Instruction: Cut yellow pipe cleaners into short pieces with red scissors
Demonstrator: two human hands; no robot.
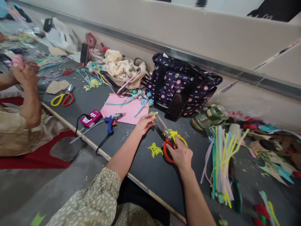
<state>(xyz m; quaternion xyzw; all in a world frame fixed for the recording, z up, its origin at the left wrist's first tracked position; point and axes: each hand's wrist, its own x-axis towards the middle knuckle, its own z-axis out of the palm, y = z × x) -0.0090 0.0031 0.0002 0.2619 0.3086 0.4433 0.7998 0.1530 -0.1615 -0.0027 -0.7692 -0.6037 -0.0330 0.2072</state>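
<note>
My right hand (180,153) is closed round the red and yellow handles of a pair of scissors (164,126), whose blades point up and left. At their tips my left hand (146,123) pinches a small yellowish piece (155,114). Below the blades, two small heaps of cut yellow bits lie on the dark table: one heap (155,150) left of the handles, the other (172,133) partly behind the scissors. Left of my left hand is a pink sheet (124,110) with fuzzy-stemmed flowers (145,102) on it.
A blue glue gun (110,123) and a magenta power strip (91,118) sit at left. Behind are a patterned bag (178,81) and a phone (176,106). Fuzzy stems (222,166) and a jar (208,117) lie right. Far left, a person's hands (25,70) are near other scissors (63,98).
</note>
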